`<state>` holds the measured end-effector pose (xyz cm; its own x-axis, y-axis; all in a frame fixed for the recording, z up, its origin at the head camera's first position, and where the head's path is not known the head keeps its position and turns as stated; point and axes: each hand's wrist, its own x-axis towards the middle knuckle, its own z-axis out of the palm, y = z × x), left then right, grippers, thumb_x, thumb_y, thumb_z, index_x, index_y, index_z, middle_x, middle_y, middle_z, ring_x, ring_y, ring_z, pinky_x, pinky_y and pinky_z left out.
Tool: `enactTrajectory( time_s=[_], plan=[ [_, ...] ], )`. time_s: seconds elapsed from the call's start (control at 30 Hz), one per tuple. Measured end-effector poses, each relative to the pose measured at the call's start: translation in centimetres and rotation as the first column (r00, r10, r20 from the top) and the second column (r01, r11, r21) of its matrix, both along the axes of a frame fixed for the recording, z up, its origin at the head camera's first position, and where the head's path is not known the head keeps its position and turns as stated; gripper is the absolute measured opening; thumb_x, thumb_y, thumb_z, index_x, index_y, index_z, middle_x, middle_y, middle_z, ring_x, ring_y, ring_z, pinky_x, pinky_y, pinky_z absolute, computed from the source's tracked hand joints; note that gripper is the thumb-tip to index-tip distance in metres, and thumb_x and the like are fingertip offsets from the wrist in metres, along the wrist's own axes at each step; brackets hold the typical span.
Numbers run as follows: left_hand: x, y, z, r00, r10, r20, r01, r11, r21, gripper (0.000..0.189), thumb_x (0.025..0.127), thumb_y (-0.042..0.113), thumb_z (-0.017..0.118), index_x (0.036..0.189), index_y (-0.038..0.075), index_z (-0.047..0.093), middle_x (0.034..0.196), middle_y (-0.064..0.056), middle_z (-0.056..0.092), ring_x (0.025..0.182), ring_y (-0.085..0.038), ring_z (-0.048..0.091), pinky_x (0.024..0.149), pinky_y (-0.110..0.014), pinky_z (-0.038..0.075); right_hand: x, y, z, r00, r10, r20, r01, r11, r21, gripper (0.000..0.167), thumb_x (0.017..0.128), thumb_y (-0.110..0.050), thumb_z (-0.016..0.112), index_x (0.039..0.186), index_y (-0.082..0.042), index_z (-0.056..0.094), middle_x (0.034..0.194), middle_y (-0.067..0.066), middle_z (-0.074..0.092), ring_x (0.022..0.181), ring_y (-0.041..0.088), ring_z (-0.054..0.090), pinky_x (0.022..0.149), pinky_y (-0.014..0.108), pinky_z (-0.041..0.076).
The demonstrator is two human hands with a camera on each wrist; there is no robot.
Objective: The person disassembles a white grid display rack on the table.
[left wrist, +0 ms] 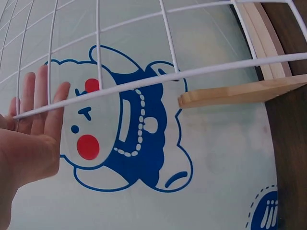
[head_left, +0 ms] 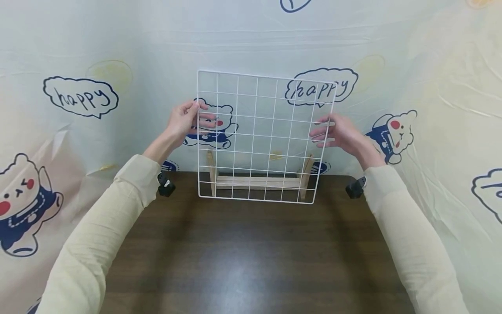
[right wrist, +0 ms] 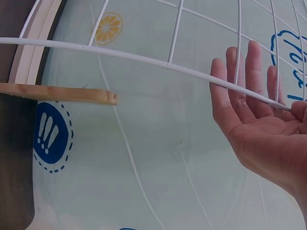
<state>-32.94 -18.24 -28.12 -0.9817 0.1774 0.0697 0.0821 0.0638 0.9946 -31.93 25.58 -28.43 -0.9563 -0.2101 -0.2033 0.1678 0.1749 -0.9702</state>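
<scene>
A white wire grid panel (head_left: 255, 117) is held up in front of me, tilted slightly, its lower edge above the tabletop. My left hand (head_left: 188, 117) pinches its left edge, thumb on the near side and extended fingers behind the wires. On the opposite edge, my right hand (head_left: 340, 133) holds the frame between thumb and fingers. The left wrist view shows the left palm (left wrist: 36, 143) beside the edge wire; the right palm (right wrist: 264, 124) appears likewise in the right wrist view. Behind the grid stands a wooden frame (head_left: 256, 182) with two uprights, partly seen through the mesh.
A dark brown wooden table (head_left: 243, 248) spreads below the hands. Pale cloth printed with cartoon bears and the word "happy" hangs at the back and both sides (head_left: 157, 56). A small black camera (head_left: 166, 185) sits at the left wrist, another (head_left: 355, 188) at the right.
</scene>
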Motion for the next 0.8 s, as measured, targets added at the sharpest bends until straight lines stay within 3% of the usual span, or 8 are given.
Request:
enactTrajectory(
  time_s=[0.2, 0.43, 0.8],
  plan=[
    [0.1, -0.1, -0.5, 0.998, -0.052, 0.029, 0.052, 0.998, 0.019, 0.041, 0.105, 0.028, 0.036, 0.127, -0.003, 0.049, 0.11, -0.016, 0.069, 0.095, -0.034, 0.068, 0.086, -0.053, 0.049, 0.1, 0.3, -0.7, 1.0, 0.007, 0.007, -0.007, 1.0, 0.006, 0.036, 0.107, -0.032, 0.027, 0.127, -0.008, 0.045, 0.111, 0.014, 0.069, 0.106, 0.034, 0.062, 0.092, 0.051, 0.049],
    [-0.8, -0.7, -2.3, 0.998, -0.063, 0.021, 0.063, 0.998, -0.019, 0.034, 0.104, 0.032, 0.039, 0.118, 0.007, 0.056, 0.112, -0.02, 0.067, 0.09, -0.033, 0.07, 0.079, -0.05, 0.053, 0.6, 0.7, -1.2, 1.0, 0.03, -0.006, -0.03, 0.999, -0.024, 0.037, 0.108, -0.03, 0.029, 0.129, -0.005, 0.045, 0.114, 0.017, 0.067, 0.107, 0.036, 0.062, 0.093, 0.055, 0.047],
    [-0.7, -1.9, -4.4, 0.995, -0.097, 0.033, 0.099, 0.994, -0.05, 0.041, 0.104, 0.033, 0.04, 0.127, 0.001, 0.051, 0.101, -0.017, 0.071, 0.086, -0.032, 0.071, 0.073, -0.047, 0.056, 1.0, 1.0, -2.5, 0.999, 0.047, 0.005, -0.046, 0.999, -0.009, 0.051, 0.106, -0.037, 0.03, 0.135, 0.003, 0.042, 0.117, 0.016, 0.066, 0.106, 0.034, 0.064, 0.093, 0.055, 0.047]
  ],
)
